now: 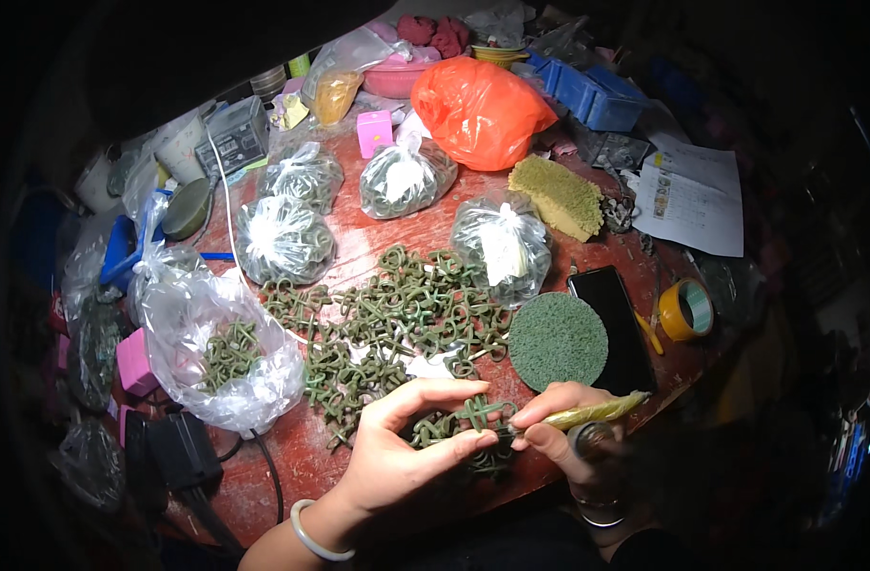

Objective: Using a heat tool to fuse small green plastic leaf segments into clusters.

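Observation:
My left hand (387,452) pinches a small green cross-topped ring (480,409) between thumb and fingertips. Closed around a slim tool with a yellow-wrapped handle (602,409), my right hand (570,440) brings the tool's tip close to the ring; whether they touch I cannot tell. More green rings lie below and behind my fingers, and a wide pile of green rings (406,314) spreads over the red tabletop (378,233). Beside the pile is a round green textured pad (559,341). To the left, an open clear plastic bag (273,371) holds several similar rings.
Several tied clear bags (287,243) stand behind the pile. A black phone (606,285), a tape roll (685,309) and a paper sheet (692,195) lie right. Farther back are an orange-red bag (483,109), a yellow-green sponge (556,198) and blue bins (587,90). A white cord (224,181) crosses the left.

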Demonstrator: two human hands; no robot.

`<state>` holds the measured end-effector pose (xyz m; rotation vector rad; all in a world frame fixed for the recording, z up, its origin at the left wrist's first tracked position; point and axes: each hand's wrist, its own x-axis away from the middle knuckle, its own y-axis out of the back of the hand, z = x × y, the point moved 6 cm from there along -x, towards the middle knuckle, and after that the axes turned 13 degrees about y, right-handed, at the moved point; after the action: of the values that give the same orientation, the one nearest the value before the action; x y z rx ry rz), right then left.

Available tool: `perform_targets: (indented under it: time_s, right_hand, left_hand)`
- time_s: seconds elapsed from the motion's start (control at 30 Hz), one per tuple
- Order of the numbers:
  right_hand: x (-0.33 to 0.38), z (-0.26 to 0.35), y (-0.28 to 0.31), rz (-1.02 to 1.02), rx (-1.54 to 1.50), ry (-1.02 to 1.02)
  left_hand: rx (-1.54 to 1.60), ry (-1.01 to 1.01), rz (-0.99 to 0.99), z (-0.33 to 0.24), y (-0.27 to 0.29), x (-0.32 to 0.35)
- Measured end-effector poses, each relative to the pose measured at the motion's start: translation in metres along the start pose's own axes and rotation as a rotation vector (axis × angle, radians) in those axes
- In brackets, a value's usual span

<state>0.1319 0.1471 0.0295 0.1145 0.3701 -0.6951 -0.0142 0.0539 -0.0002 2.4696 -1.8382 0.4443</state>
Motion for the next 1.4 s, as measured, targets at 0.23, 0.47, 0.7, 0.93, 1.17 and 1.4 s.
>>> perform_targets:
  time_s: [0.23,0.47,0.7,0.93,1.17,1.4]
  right_hand:
    - [0.004,0.000,0.010,-0.290,0.065,0.152]
    - [-0.012,0.006,-0.008,-0.053,0.284,0.276]
    - [-0.018,0.007,-0.013,-0.003,0.325,0.245]
    - [-0.014,0.009,-0.006,-0.045,0.468,0.309]
    - [-0.011,0.020,-0.006,0.060,0.207,0.252]
    - [-0.013,0.015,-0.008,0.023,0.253,0.295]
  left_hand:
    - [0.006,-0.031,0.025,-0.004,-0.001,-0.003]
    - [-0.148,-0.179,0.086,-0.008,-0.008,-0.005]
    - [-0.187,-0.147,0.143,-0.002,-0.006,-0.005]
    - [0.012,0.082,0.140,0.005,-0.007,-0.005]
    - [0.260,0.253,0.127,0.006,-0.004,-0.005]
    - [0.460,0.341,0.153,0.008,-0.003,-0.003]
